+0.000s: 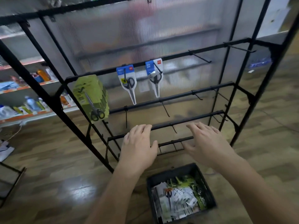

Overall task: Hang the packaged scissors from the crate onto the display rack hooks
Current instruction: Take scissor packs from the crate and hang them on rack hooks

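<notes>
A black display rack (178, 94) stands before me with several hooks on its bars. On the upper bar hang a thick stack of green scissor packs (91, 97) at the left and two blue-topped scissor packs (128, 83) (154, 76) beside it. Below me on the floor sits a dark crate (208, 188) holding several white and green scissor packs (176, 199). My left hand (137, 146) and my right hand (208, 141) hover empty, fingers relaxed, palms down, in front of the rack's lower bars above the crate.
Bare hooks (200, 58) stick out along the right side and the lower bars. Store shelves (24, 88) with bottles and goods run along the left. The floor is wood-patterned. A translucent ribbed panel backs the rack.
</notes>
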A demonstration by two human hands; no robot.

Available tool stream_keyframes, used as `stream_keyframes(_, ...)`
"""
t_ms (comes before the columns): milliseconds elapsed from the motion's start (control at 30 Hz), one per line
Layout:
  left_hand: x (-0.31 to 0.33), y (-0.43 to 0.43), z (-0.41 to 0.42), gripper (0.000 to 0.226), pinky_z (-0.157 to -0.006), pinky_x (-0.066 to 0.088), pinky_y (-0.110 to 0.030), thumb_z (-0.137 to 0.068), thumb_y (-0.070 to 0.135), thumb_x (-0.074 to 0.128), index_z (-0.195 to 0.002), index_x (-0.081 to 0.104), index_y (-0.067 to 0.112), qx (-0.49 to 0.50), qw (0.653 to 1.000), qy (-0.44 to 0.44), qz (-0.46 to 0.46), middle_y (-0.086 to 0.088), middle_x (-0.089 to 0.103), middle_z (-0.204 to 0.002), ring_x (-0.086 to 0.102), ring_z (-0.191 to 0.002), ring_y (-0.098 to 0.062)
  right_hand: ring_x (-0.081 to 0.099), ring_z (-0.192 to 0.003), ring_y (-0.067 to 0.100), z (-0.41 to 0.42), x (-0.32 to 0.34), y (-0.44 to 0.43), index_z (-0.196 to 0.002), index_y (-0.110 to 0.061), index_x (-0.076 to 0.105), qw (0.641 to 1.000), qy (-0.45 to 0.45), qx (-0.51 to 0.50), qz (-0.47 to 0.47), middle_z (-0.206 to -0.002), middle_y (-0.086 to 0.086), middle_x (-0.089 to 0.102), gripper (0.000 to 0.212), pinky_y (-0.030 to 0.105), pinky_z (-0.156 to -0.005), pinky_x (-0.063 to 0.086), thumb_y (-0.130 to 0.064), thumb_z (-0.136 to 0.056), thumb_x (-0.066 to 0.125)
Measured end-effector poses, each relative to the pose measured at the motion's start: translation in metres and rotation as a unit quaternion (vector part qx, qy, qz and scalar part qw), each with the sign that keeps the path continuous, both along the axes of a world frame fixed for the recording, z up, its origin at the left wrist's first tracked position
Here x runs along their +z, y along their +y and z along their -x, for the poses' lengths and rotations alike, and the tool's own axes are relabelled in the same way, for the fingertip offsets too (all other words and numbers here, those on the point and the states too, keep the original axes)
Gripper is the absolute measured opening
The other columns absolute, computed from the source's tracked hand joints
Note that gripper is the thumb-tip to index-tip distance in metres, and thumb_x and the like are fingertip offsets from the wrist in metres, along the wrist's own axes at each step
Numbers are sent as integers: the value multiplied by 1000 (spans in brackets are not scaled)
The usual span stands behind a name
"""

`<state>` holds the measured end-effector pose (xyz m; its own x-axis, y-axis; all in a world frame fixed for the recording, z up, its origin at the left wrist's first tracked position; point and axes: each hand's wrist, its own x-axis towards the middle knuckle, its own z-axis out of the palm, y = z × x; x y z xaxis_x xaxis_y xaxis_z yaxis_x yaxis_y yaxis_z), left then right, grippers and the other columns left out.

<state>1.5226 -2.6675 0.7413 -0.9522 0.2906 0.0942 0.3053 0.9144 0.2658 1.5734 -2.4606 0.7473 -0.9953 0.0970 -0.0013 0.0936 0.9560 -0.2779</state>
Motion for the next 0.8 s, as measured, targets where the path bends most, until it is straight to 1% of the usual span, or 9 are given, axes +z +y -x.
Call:
stream_keyframes(100,-7,-13,-20,55,-123,25,-40,-103,42,47,-155,33,27,-23,1000,-14,-4,7,38,-157,30,-147,-15,33,-147,18,-25,-10,-14,-155,-26,31,999,-31,-28,-7,-159,-4,39,65,39,-123,23,-51,-98,50)
stream_keyframes(167,-16,-20,-33,55,-122,26,-40,-103,41,47,-154,35,26,-37,999,-19,4,6,39,-157,31,-147,-17,39,-143,23,-42,-19,-21,-154,-24,34,997,-54,-43,-16,-157,0,42,65,42,-119,30,-50,-97,52)
stream_keyframes(233,-21,-26,-49,53,-121,26,-40,-103,40,47,-153,36,26,-38,999,-32,4,5,39,-157,32,-146,-17,43,-140,25,-60,-23,-27,-151,-22,36,995,-80,-48,-20,-154,0,44,64,41,-116,33,-50,-96,53)
stream_keyframes(367,-22,-30,-69,55,-122,24,-39,-103,42,47,-155,34,27,-50,998,-44,3,5,37,-159,30,-148,-17,40,-142,23,-80,-15,-27,-154,-25,32,995,-86,-44,-27,-158,-3,40,67,39,-117,30,-53,-97,52)
stream_keyframes(500,-24,-21,-73,54,-120,28,-40,-103,42,48,-153,36,26,-43,998,-31,14,5,40,-157,34,-146,-18,36,-146,21,-76,-16,-9,-157,-26,29,997,-71,-23,-27,-160,-3,38,72,40,-119,27,-53,-95,54)
stream_keyframes(667,-38,8,-77,55,-120,30,-40,-102,42,49,-153,37,26,-40,997,-61,31,5,42,-155,34,-145,-18,27,-151,19,-77,-24,19,-159,-26,24,995,-96,5,-25,-163,-3,33,73,39,-123,20,-55,-98,52)
stream_keyframes(800,-49,34,-79,58,-121,30,-40,-102,43,50,-155,35,26,-21,994,-89,52,5,41,-156,33,-147,-17,25,-153,20,-71,-42,47,-160,-27,20,990,-136,31,-9,-166,-3,29,77,40,-123,21,-56,-98,53)
